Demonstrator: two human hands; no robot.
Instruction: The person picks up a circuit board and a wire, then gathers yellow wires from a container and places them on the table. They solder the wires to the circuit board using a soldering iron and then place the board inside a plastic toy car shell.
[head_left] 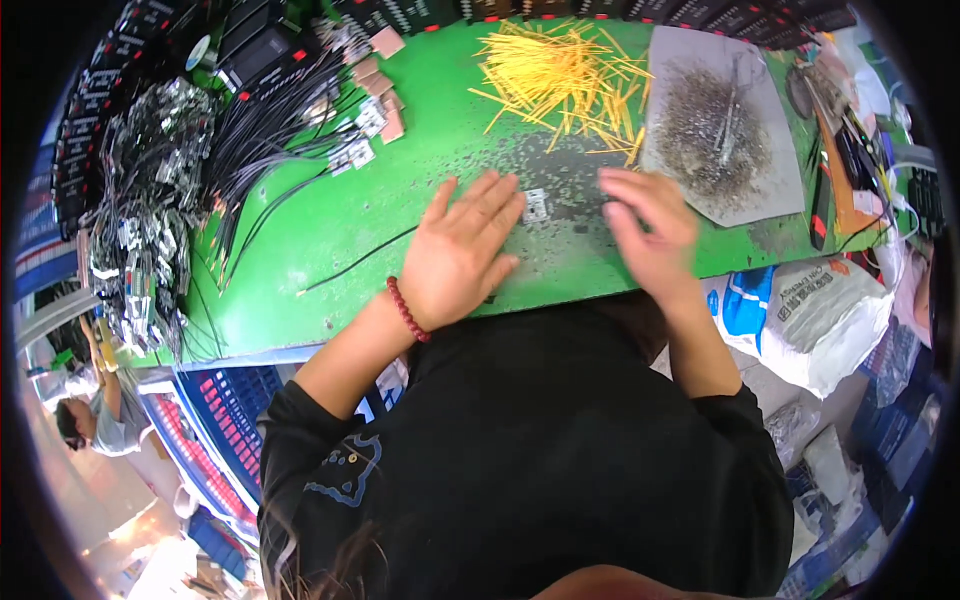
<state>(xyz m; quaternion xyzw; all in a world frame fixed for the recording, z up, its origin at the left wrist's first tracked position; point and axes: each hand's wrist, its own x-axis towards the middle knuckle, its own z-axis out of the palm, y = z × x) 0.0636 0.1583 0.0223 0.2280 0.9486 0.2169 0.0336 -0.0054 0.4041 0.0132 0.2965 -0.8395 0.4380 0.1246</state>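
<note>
1. Head view, looking down on green workbench (330, 240); small white part (536, 205) taken as landmark.
2. Left hand (462, 250): flat on bench, palm down, fingers spread and extended, nothing gripped. Fingertips just left of white part, index tip possibly touching it; contact not resolvable. Dark red bead bracelet (408, 310) on wrist.
3. Right hand (648, 232): to right of white part, near but apart. Motion-blurred; fingers curled loosely downward onto bench. Whether anything pinched under them: cannot tell.
4. White part: lying flat on bench between both hands, in a grey patch strewn with fine metal bits.
5. Thin black wire (358, 262): single strand on bench, running from left of white part under left hand's thumb side.
6. Yellow strips (560, 75): loose heap beyond white part, toward far edge.
7. Grey sheet (722, 130) with mound of small metal pieces: beyond and right of white part, well apart from left hand.
8. Bundle of black cables (270, 120) with white end tags: far left of white part.
9. White sacks (810, 310): below bench edge, right of white part.
</note>
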